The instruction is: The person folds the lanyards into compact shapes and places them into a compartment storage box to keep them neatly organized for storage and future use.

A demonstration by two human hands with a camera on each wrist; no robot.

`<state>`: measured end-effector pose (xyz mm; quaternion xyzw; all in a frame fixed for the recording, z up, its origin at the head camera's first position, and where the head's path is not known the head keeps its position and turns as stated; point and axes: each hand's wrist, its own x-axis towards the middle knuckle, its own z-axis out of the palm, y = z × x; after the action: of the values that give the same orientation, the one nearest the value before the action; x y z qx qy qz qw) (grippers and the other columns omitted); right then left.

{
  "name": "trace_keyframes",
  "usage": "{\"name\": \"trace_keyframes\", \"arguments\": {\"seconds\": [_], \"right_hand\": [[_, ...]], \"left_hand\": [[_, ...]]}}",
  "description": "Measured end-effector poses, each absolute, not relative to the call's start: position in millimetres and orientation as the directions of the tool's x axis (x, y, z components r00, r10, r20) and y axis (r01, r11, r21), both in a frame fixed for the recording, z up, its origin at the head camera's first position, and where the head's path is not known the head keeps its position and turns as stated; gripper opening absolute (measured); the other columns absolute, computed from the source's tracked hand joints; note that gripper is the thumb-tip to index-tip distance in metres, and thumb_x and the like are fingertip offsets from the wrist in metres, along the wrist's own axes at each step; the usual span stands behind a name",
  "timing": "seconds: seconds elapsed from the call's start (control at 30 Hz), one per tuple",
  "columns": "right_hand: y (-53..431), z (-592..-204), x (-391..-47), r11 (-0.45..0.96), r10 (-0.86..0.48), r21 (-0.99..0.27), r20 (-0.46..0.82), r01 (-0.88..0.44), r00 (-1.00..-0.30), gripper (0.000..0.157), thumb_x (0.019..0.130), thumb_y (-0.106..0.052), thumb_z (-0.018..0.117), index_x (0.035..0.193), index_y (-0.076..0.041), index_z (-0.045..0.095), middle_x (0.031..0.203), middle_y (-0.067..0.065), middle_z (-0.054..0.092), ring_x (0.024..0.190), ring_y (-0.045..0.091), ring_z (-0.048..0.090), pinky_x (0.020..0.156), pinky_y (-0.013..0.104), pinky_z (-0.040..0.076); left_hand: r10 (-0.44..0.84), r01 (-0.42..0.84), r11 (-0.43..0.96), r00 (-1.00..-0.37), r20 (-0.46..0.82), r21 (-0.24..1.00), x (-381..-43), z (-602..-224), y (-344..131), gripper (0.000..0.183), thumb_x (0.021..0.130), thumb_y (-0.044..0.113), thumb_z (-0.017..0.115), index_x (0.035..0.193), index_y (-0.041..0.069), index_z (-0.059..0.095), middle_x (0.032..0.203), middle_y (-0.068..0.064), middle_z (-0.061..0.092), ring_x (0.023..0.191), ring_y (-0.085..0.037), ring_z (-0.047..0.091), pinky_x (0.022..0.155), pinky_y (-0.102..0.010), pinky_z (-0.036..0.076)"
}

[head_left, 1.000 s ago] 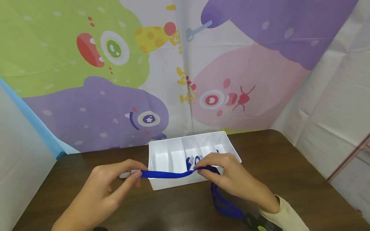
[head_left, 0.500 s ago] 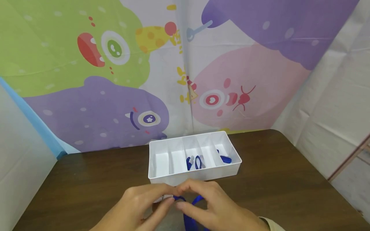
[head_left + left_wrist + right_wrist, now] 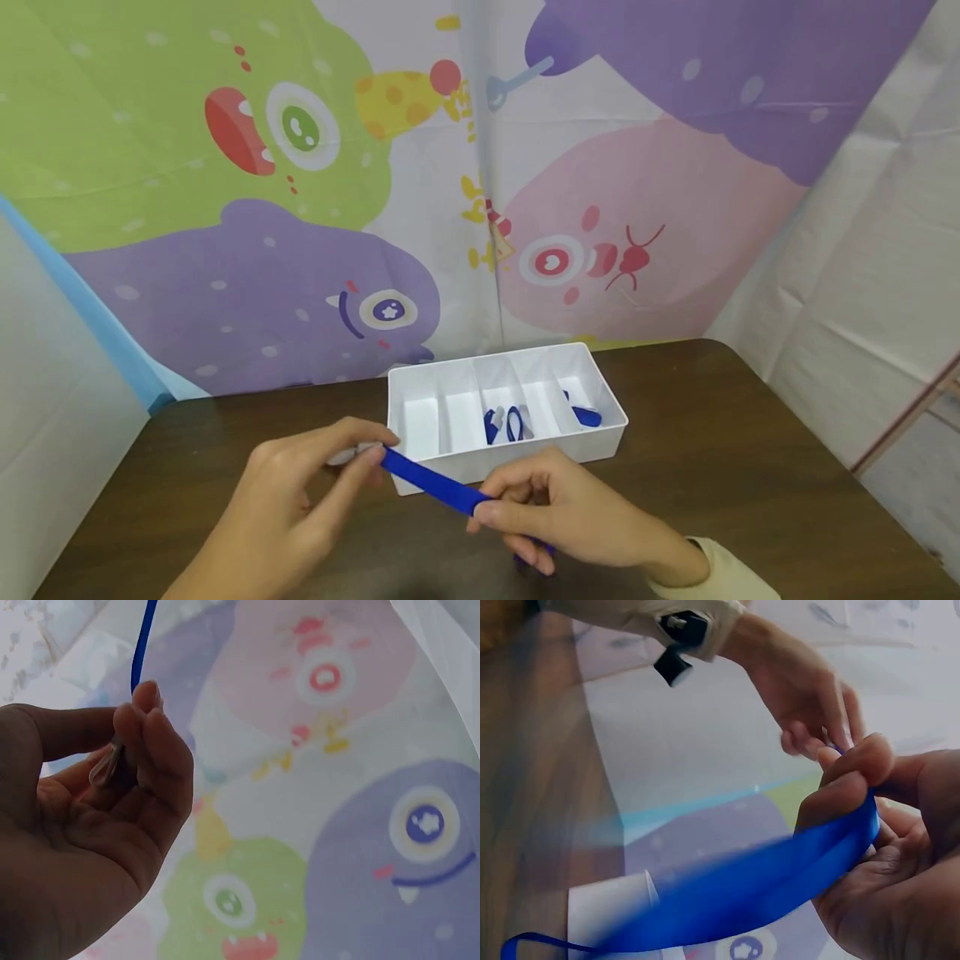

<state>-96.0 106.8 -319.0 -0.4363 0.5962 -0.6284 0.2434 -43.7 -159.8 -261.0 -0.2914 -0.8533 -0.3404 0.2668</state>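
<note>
A blue lanyard (image 3: 435, 485) runs taut between the two hands in front of the tray. My left hand (image 3: 288, 496) pinches its left end between thumb and forefinger, where a pale clip (image 3: 342, 456) sticks out past the fingertips. In the left wrist view the clip (image 3: 105, 769) sits inside the curled fingers. Further along the strap, my right hand (image 3: 566, 508) grips it between thumb and fingers. The rest of the lanyard (image 3: 735, 889) hangs from the right hand as a doubled, blurred band in the right wrist view.
A white divided tray (image 3: 517, 450) stands behind the hands on the brown table (image 3: 697, 433). Small blue looped items (image 3: 514, 423) lie in its middle compartment, and a blue piece (image 3: 587, 416) in the rightmost one. A cartoon-printed cloth (image 3: 450, 275) hangs behind the table.
The hands came together low in front of the tray, then parted again. The strap is stretched between them once more, now sloping down to the right hand, which is lower than a second ago.
</note>
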Motion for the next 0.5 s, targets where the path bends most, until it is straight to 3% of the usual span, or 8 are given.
{"name": "trace_keyframes", "arguments": {"seconds": [0.13,0.27,0.5], "right_hand": [[113.7,-317.0,-106.1,-0.114,-0.818,-0.964,0.228,-0.239,-0.528,0.02,0.104,-0.007,0.051,0.103,0.002,0.068,0.057,0.018,0.047,0.046,0.008,0.043,0.035,0.024,0.033],[119.4,-312.7,-112.1,-0.041,-0.809,-0.956,0.202,-0.29,-0.551,0.025,0.106,-0.011,0.047,0.107,-0.003,0.07,0.06,0.012,0.047,0.051,0.007,0.042,0.037,0.023,0.03],[126.7,-307.4,-115.9,0.003,-0.812,-0.932,0.209,-0.362,-0.545,0.018,0.103,-0.011,0.055,0.102,-0.007,0.072,0.066,0.011,0.059,0.054,0.014,0.049,0.045,0.023,0.042]], "left_hand": [[0.19,0.588,0.651,-0.737,0.648,0.479,-49.0,-257.3,-174.4,0.027,0.09,-0.005,0.067,0.1,0.02,0.071,0.073,0.013,0.063,0.062,-0.002,0.06,0.055,-0.014,0.05],[0.114,0.538,0.662,-0.761,0.639,0.522,-53.3,-255.5,-186.3,0.026,0.093,-0.003,0.066,0.1,0.022,0.072,0.071,0.011,0.063,0.057,-0.006,0.057,0.05,-0.015,0.045],[0.101,0.511,0.684,-0.774,0.625,0.521,-54.3,-254.1,-195.2,0.026,0.093,-0.001,0.066,0.1,0.023,0.072,0.071,0.011,0.062,0.056,-0.006,0.056,0.051,-0.015,0.044]]}}
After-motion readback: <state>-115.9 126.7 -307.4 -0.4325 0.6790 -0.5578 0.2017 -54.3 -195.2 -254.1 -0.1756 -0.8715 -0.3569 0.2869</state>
